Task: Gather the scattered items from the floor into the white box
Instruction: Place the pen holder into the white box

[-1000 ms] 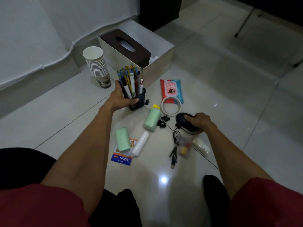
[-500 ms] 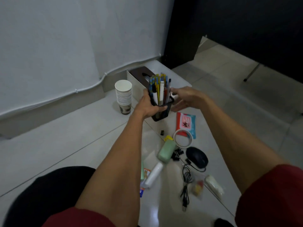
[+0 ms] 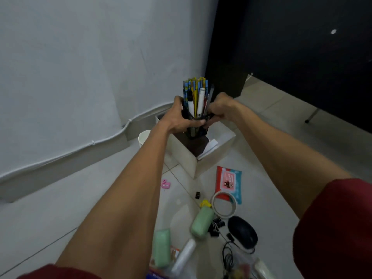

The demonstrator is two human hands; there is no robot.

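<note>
Pen holder (image 3: 198, 133) over white box (image 3: 181, 153), brown box (image 3: 198, 146) beneath

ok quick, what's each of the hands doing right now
Left hand: closed, gripping the pen holder.
Right hand: closed, gripping the same pen holder from the other side.

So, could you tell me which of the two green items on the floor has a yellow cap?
The green bottle beside the tape roll; the other green item, farther from it, shows no cap.
</note>
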